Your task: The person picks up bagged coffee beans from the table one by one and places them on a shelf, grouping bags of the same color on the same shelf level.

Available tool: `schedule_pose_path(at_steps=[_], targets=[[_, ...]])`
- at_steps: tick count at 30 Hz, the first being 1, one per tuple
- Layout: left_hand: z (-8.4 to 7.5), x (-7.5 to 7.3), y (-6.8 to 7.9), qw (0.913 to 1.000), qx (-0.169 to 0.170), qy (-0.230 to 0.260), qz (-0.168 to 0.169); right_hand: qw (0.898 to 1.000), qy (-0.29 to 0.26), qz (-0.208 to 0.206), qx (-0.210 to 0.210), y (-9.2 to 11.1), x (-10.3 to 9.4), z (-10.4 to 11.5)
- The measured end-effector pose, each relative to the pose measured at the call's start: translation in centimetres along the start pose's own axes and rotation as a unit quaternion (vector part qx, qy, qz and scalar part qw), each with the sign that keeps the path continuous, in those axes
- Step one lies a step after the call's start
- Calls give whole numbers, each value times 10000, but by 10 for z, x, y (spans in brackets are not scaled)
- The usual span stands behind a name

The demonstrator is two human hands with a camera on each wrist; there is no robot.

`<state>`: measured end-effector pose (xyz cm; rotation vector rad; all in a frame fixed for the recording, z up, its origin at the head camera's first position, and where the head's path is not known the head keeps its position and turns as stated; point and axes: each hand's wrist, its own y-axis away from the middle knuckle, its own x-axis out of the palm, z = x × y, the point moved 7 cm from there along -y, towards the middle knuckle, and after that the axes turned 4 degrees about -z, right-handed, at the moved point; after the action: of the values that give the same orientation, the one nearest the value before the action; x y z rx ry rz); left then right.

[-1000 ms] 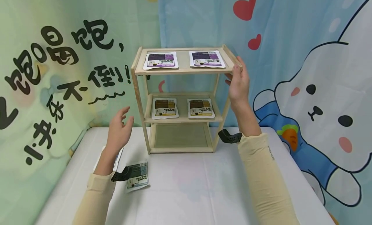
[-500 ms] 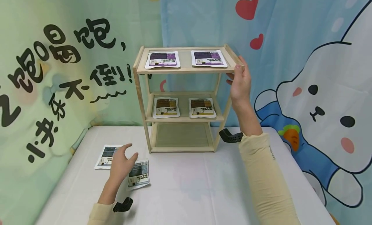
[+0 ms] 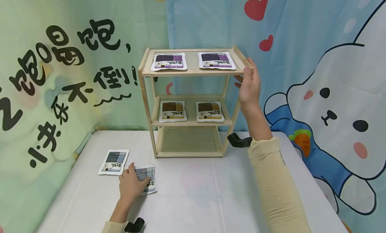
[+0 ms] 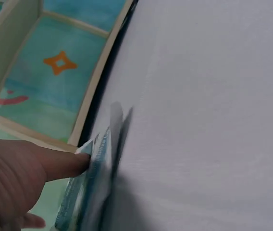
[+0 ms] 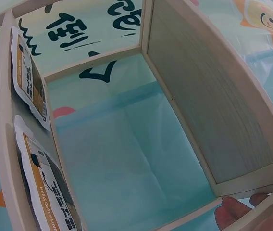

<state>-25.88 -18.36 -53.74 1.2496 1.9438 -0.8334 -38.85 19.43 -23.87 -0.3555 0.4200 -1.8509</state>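
My left hand [image 3: 131, 186] spans a teal-labelled coffee packet [image 3: 144, 173] on the table, thumb at its right edge and fingers at its left. In the left wrist view the thumb [image 4: 64, 161] presses against that packet [image 4: 95, 173], seen nearly edge-on. A second teal-labelled packet [image 3: 114, 162] lies flat just beyond, to the left. My right hand [image 3: 249, 89] grips the top right corner of a three-tier wooden rack [image 3: 190, 155]; its fingertips [image 5: 232, 209] show under the top shelf in the right wrist view.
Two purple-labelled packets [image 3: 169, 61] lie on the rack's top shelf. The middle shelf holds two with brown-and-yellow labels [image 3: 172, 111]. On the bottom shelf [image 3: 188, 139] nothing lies. White cloth covers the table [image 3: 205, 199]; printed curtains [image 3: 205, 22] hang behind it.
My left hand has come down from beside the rack, past the far packet, onto the nearer packet, uncovering the far one. My right hand stays on the rack's corner.
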Motion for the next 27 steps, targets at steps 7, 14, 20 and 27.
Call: schedule_pose_path(at_steps=[7, 14, 20, 27], targets=[[2, 7, 3, 9992, 135, 374, 14, 9999, 9, 20, 101, 1, 2, 1], [1, 13, 3, 9959, 209, 882, 2, 9999, 81, 4, 145, 2, 1, 1], [-4, 13, 6, 9907, 285, 1301, -273, 9999, 37, 3, 103, 2, 0, 1], [-12, 17, 3, 9782, 500, 2003, -221, 10000, -33, 18, 25, 2, -1, 1]])
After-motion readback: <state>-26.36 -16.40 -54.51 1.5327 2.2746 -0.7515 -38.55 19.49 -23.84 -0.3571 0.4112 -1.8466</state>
